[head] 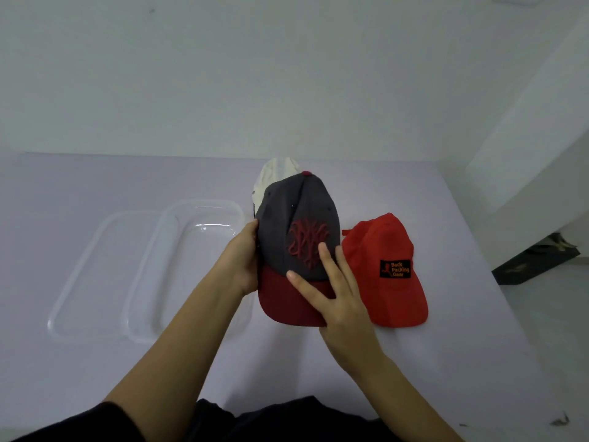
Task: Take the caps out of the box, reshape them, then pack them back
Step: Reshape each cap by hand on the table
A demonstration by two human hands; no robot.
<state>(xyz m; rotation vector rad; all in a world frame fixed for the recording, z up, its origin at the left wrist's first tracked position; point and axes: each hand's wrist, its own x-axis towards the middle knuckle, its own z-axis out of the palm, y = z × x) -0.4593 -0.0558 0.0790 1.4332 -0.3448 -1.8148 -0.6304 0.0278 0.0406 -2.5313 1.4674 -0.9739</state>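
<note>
A dark grey cap [298, 212] with a maroon brim and a red embroidered logo is held up over the table. My left hand [243, 260] grips its left side. My right hand [334, 291] lies flat, fingers spread, on the cap's front and brim. A red cap [382, 269] with a black patch rests on the table just to the right. Behind the grey cap a white cap [274, 177] peeks out, mostly hidden. A clear plastic box [197, 218] stands empty at the left, and its clear lid [95, 272] lies beside it.
The pale table [446, 362] runs to a white wall at the back. Its right edge drops to a floor where a dark object [535, 260] lies.
</note>
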